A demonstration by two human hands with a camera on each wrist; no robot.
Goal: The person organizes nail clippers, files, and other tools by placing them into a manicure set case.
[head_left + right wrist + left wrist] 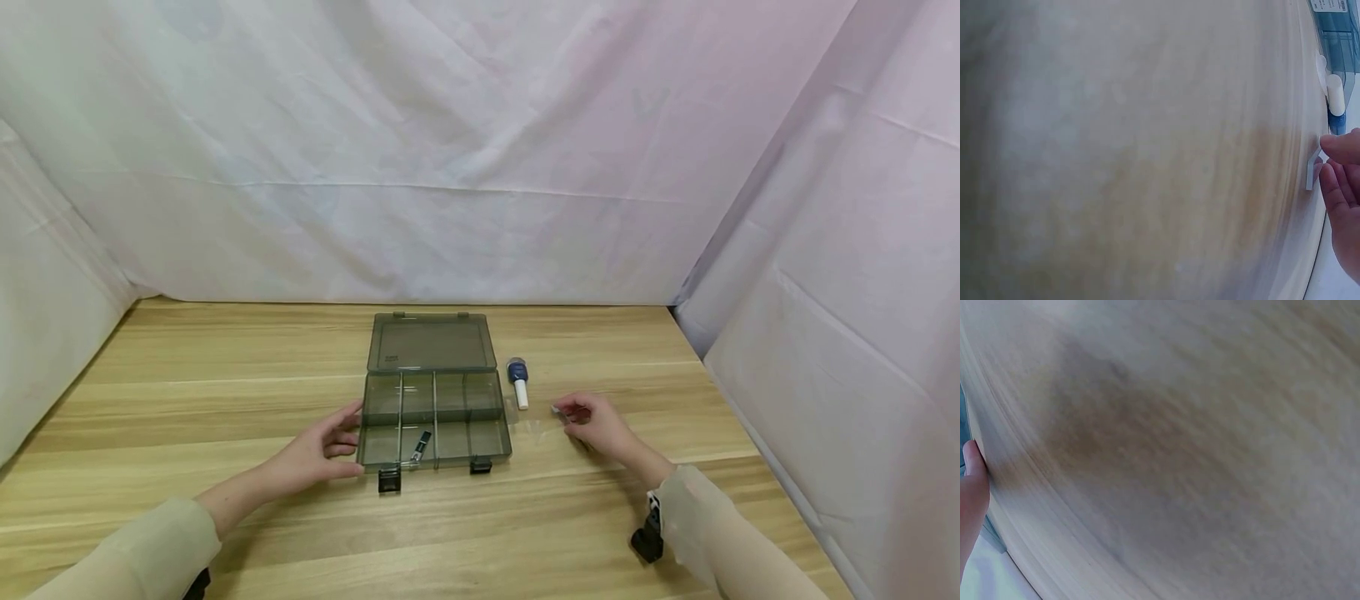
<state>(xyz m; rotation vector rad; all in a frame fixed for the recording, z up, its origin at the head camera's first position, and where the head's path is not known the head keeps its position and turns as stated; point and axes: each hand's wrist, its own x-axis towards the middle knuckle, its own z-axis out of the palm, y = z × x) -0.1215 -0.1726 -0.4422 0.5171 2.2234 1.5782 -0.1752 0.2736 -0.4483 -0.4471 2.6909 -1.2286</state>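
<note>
So the right hand [597,425] has a small pale flat piece [1312,170] pinched between thumb and fingertips, just above the wooden table [285,542] or maybe touching it; the right wrist view only catches it at the edge, so I can't say exactly what it is. The left hand [318,452] has its fingers spread apart against the left side of a smoky see-through organizer box [472,437], thumb down by the front corner. The box lies with its lid [431,343] flipped back, away from the person, and two black latches [389,481] hang off the front edge. Dividers run front to back inside, and a little dark and silver tool [422,446] (looks like a nail clipper to me) lies tilted near the front of the second slot from the left. Between the box and the right hand there's a blue and white bottle-shaped thing [518,383], lying with the white end toward the person, plus a couple of clear bits [535,429] near the box's right side. Further out, pale rolled sleeves [161,542] and a whitish curtain [420,242] behind the table.
</note>
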